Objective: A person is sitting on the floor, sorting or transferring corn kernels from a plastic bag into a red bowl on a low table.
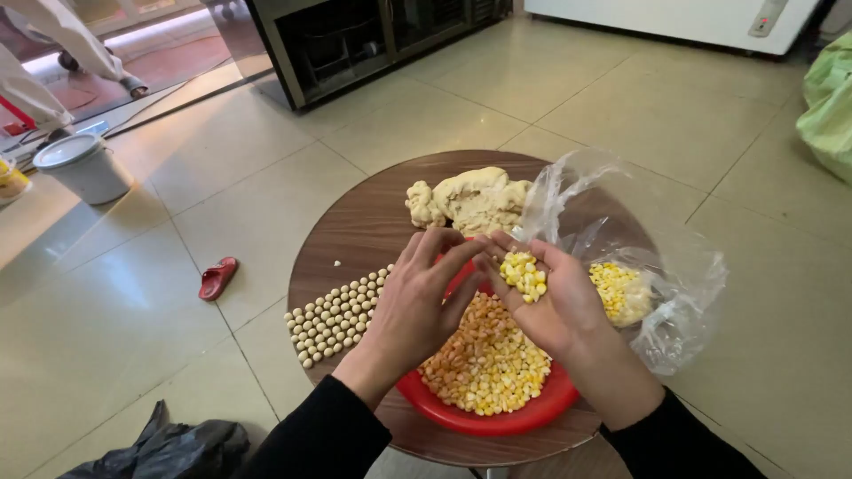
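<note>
Two black sleeves reach in from the bottom of the head view, over the near edge of a round wooden table. Right hand is cupped palm up and holds a small heap of yellow corn kernels above a red bowl, which sits at the table's near edge and is filled with more kernels, yellow and orange. Left hand hovers just beside it with loosely curled fingers, its fingertips at the heap as if picking through it; whether it pinches a kernel cannot be told. By the look of it the sorting of a handful is under way, and the next move would call for a fine pinch with the left fingertips while the right palm stays level, so no kernels spill.

At the table's right edge lies an open clear plastic bag with more corn inside. At the far edge rests a lump of pale dough. Along the left edge, rows of small dough balls are lined up.

On the tiled floor to the left lie a red slipper, a white bucket and, nearest the camera, a black bag
</note>
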